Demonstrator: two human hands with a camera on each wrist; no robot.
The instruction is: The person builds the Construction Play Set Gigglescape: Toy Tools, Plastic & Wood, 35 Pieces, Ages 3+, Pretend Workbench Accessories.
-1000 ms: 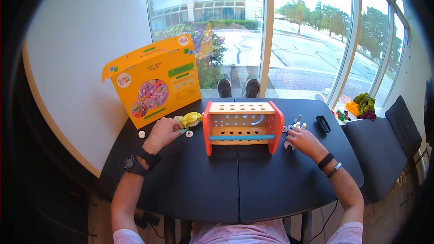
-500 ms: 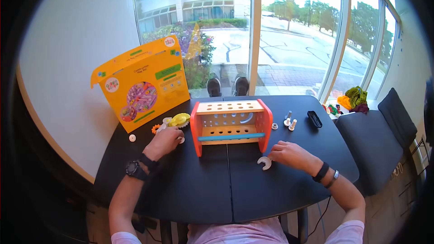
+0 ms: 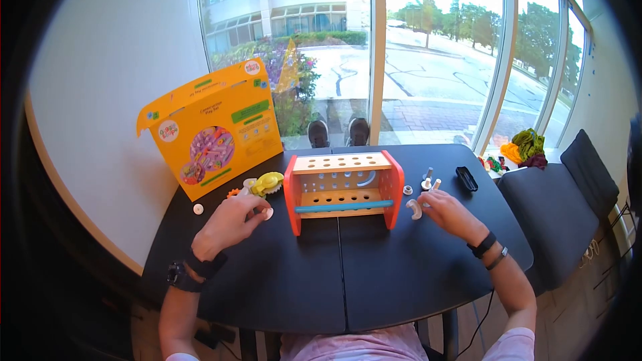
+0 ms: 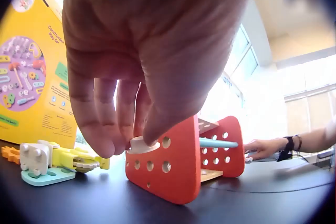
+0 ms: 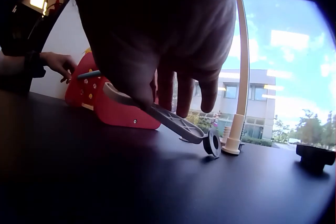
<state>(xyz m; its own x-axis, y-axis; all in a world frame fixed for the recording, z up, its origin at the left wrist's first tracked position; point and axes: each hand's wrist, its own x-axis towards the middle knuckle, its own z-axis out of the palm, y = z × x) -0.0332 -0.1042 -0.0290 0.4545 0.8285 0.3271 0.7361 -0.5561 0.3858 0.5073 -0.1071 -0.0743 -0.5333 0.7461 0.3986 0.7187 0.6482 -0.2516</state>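
Observation:
Between thumb and fingers my left hand (image 4: pixel 152 50) pinches a white round piece (image 4: pixel 142 146), left of the red-sided wooden toy bench (image 3: pixel 344 184) with its blue bar. My right hand (image 3: pixel 453 212) holds a pale wrench-like piece (image 5: pixel 176 124) by its handle, its curved jaw end pointing left, right of the bench. Beyond the wrench's far end in the right wrist view are a grey ring (image 5: pixel 212 143) and an upright cream bolt (image 5: pixel 234 139); whether the ring touches the wrench I cannot tell.
Yellow, white, orange and teal pieces (image 4: pixel 63 161) lie by the yellow box (image 3: pixel 214 134) at the left. A white cap (image 3: pixel 198 209) sits near them. A black tray-like object (image 3: pixel 466 179) lies at the right; a dark chair (image 3: pixel 552 210) stands beyond.
My right hand has moved back toward the bolts, carrying the wrench piece up and right. My left hand has shifted slightly toward me, and the white round piece shows more clearly at its fingertips.

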